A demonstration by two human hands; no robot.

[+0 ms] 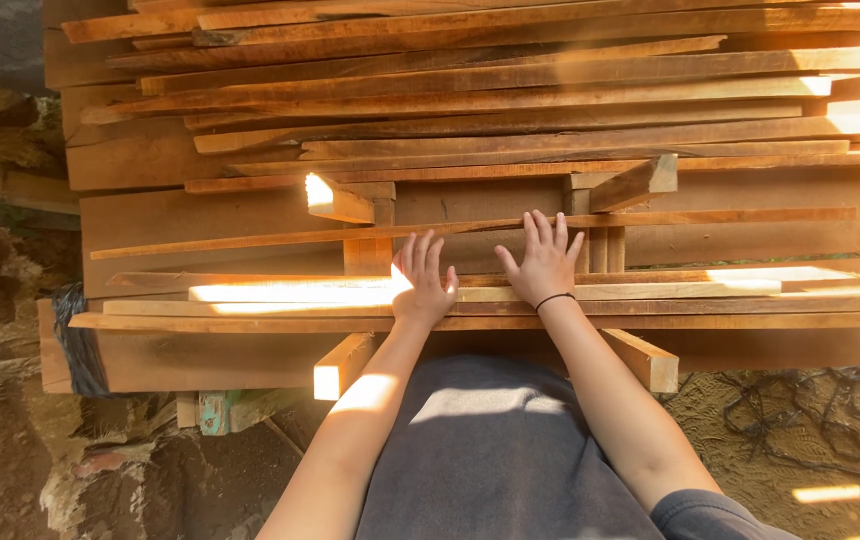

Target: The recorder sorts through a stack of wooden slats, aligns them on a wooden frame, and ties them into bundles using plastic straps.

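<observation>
Two open hands, the left hand and the right hand, are being pressed flat, fingers spread, on the thin pale wooden slats lying near the front of the stacked reddish-brown timber planks in the head view. Splinters are being risked, judging by the rough edges, and loose slats could be slid off the stack by a push. No container is being shown.

A stack of wooden planks rests on short crosswise wooden blocks.

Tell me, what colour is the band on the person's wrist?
Black: a thin wristband by the right hand, in the head view.
</observation>
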